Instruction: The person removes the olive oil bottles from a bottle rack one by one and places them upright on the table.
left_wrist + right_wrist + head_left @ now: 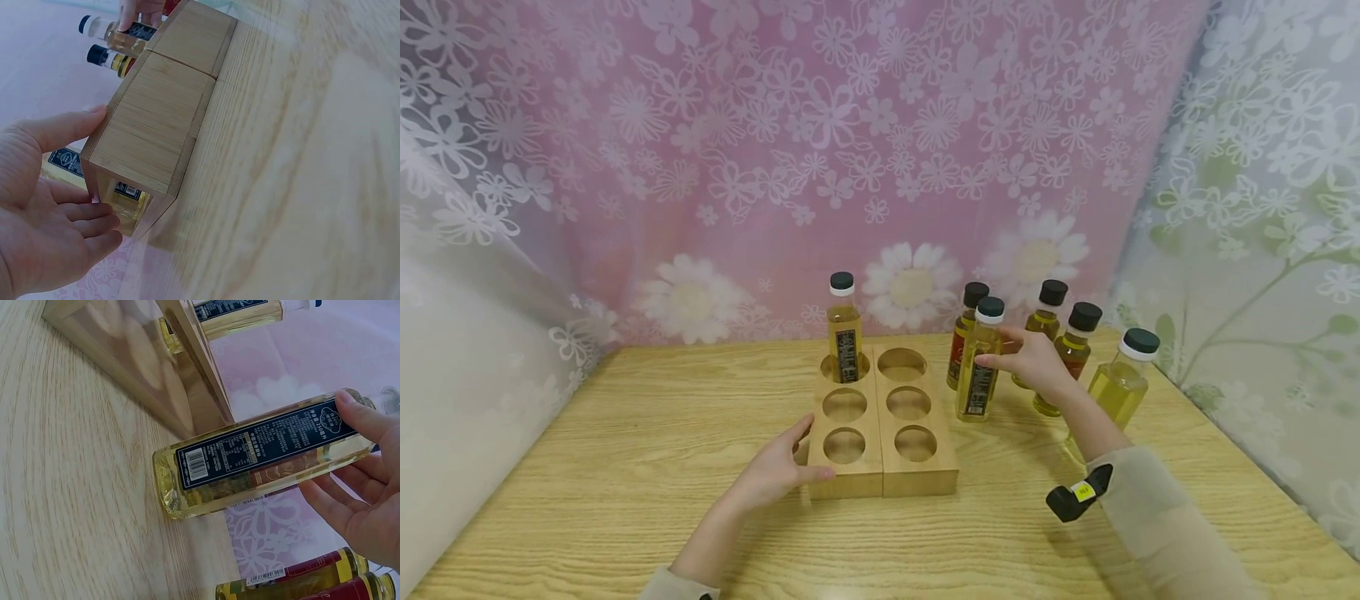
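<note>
My right hand (1033,362) grips a clear bottle of yellow oil (269,456) near its neck, thumb on one side and fingers on the other. Its label is black, its cap dark green and white. The bottle is upright, just right of a wooden bottle rack (880,475) with two rows of round holes. A similar oil bottle (846,342) stands in the rack's far left hole. My left hand (775,467) is at the rack's near left corner, thumb (69,128) on the edge and relaxed fingers beside the hollow side.
Darker oil bottles with black caps (1084,317) and red labels stand behind and right of my right hand. Another green-capped bottle (1120,392) is partly behind my right forearm. A floral curtain (880,167) hangs behind the wooden table (662,467).
</note>
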Available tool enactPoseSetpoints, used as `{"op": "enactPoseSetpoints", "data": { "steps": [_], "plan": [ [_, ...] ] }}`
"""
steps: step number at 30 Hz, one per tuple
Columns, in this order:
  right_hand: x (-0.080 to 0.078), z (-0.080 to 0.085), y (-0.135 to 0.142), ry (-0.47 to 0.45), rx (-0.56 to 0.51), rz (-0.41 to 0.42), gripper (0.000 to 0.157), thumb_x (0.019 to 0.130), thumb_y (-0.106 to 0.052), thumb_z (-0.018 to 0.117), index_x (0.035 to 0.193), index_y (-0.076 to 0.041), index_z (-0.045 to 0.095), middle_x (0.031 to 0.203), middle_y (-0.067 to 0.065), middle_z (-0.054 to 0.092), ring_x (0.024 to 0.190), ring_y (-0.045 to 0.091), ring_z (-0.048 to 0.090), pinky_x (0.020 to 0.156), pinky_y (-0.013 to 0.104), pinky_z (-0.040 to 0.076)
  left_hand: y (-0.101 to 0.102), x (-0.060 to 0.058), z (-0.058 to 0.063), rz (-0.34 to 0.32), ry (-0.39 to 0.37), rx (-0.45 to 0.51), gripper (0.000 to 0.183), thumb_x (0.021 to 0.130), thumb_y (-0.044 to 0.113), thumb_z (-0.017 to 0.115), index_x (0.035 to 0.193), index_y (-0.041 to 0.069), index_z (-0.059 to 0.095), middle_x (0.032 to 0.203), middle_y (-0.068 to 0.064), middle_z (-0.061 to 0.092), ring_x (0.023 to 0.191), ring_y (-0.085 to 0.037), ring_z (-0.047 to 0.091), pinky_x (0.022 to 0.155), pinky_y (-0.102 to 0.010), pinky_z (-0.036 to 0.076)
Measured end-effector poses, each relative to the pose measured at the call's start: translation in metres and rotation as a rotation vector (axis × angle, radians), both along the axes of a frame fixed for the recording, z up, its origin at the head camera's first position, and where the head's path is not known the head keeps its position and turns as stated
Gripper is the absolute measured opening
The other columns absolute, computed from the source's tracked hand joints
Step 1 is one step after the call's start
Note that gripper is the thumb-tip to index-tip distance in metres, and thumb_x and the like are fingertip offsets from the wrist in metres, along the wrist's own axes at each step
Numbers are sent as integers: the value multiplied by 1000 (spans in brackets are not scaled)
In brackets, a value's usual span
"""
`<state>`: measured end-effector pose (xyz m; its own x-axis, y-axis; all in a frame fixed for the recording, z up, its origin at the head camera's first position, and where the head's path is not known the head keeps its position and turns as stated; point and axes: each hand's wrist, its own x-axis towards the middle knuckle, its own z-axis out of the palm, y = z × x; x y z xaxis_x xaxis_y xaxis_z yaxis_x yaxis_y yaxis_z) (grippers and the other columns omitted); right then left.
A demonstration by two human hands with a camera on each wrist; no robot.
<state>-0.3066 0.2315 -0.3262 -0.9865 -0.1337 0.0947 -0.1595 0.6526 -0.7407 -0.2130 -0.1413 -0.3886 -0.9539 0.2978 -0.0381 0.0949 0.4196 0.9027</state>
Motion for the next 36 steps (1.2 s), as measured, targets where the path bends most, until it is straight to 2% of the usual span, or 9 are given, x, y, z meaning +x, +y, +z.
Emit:
{"op": "enactPoseSetpoints", "data": {
  "steps": [14, 19, 28, 36],
  "plan": [
    [-2, -2, 6, -28, -16, 20, 95, 76, -50, 71, 144, 2, 29, 135, 28, 41, 121, 42, 42, 91, 55, 41, 1, 1, 0, 4, -2, -3, 94, 75, 24, 78, 146, -1, 21, 148, -22, 23, 130, -50, 23, 100, -57, 30],
    [-3, -1, 7, -39, -15, 39, 92, 79, -46, 70, 144, 3, 28, 138, 28, 37, 123, 43, 39, 93, 56, 39, 1, 0, 0, 1, 4, -9, 94, 76, 24, 78, 146, -1, 21, 148, -23, 24, 130, -50, 23, 101, -56, 29],
    [-5, -3, 9, -31, -64, 63, 88, 80, -39, 72, 142, 6, 27, 142, 27, 32, 128, 43, 33, 99, 55, 34, 1, 0, 0, -5, 4, -9, 95, 76, 25, 78, 146, -3, 20, 147, -24, 24, 130, -50, 23, 101, -56, 29],
    [-1, -3, 12, -27, -134, 89, 82, 84, -32, 69, 144, 2, 26, 145, 24, 30, 129, 40, 33, 100, 53, 34, 0, 0, 0, 6, 8, -18, 95, 75, 25, 78, 146, -1, 20, 148, -23, 24, 130, -49, 23, 101, -56, 29]
  ]
}}
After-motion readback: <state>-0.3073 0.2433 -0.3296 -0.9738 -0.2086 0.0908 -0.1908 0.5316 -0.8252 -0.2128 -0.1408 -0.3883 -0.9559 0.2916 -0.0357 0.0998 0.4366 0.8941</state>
